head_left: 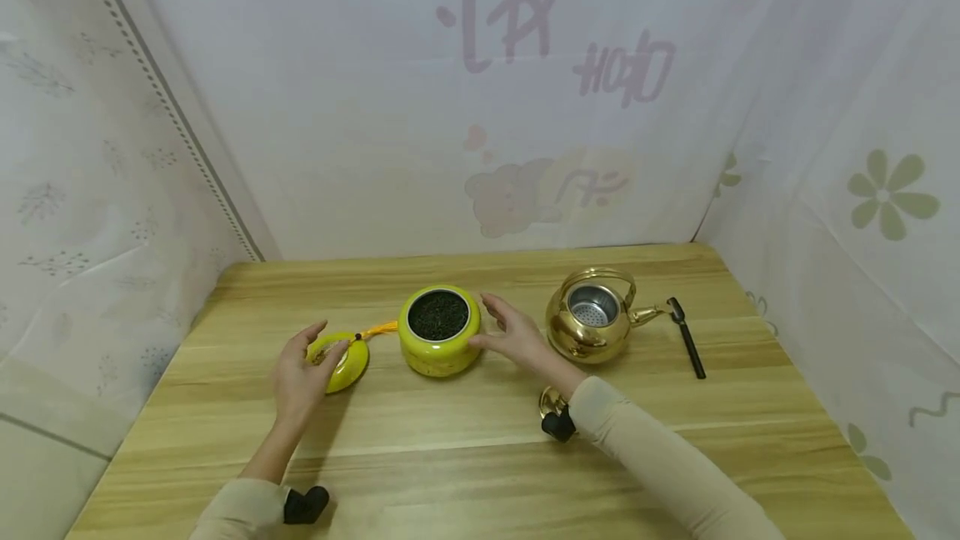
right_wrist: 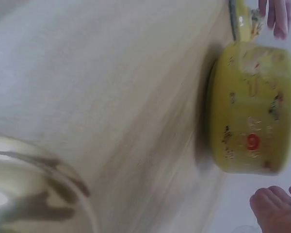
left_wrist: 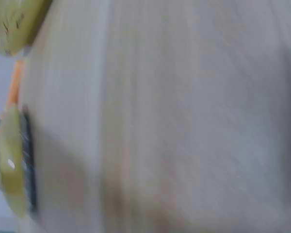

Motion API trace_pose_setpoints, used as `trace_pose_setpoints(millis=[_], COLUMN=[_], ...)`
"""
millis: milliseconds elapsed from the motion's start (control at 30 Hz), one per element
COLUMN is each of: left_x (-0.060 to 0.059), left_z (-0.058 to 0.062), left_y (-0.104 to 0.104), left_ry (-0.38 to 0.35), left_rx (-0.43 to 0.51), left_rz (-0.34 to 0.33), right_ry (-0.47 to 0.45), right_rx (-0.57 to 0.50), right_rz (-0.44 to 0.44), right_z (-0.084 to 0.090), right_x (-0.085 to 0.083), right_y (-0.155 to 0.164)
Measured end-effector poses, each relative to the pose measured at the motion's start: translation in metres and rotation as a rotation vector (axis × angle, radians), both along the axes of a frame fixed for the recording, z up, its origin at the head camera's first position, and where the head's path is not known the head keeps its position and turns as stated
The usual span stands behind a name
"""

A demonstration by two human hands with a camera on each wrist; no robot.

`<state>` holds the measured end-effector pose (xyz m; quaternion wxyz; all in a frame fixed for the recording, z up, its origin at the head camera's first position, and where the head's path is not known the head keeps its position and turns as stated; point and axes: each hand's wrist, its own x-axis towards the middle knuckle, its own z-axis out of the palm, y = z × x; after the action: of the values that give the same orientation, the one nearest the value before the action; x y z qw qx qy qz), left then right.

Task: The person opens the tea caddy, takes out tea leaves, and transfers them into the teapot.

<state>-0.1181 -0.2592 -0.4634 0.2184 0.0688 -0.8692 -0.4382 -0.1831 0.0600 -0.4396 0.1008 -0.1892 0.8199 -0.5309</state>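
A yellow jar full of dark tea leaves stands uncovered mid-table; it shows side-on in the right wrist view. Its yellow lid lies tilted just left of it, trailing an orange tassel. My left hand is on the lid with its fingers fairly straight and the thumb lifted clear. My right hand is spread at the jar's right side, thumb at the wall; only its fingertips show in the wrist view. The blurred left wrist view shows the lid on edge and the jar, but no hand.
A gold kettle with an open top and strainer stands right of the jar. Its gold lid lies by my right wrist. A black stick-like tool lies further right. White cloth walls close in the wooden table on three sides.
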Motion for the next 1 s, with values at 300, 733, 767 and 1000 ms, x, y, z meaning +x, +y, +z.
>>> trace_pose_setpoints(millis=[300,733,767,1000], left_x=[-0.014,-0.027,-0.028,-0.034], left_z=[0.017,0.020,0.019,0.015], left_y=[0.033,0.056,0.057,0.066], left_ry=[-0.057,-0.162,-0.167,-0.176], left_rx=[-0.006,0.074,0.074,0.066], left_rz=[-0.301,-0.473,-0.474,-0.475], right_ry=[0.324,0.399,0.358,0.268], right_rx=[-0.082,0.034,0.091,0.387], right_rz=[-0.170,-0.715,-0.738,-0.704], right_z=[0.013,0.001,-0.003,-0.025], right_x=[0.043,0.058,0.059,0.060], right_y=[0.049,0.198,0.209,0.258])
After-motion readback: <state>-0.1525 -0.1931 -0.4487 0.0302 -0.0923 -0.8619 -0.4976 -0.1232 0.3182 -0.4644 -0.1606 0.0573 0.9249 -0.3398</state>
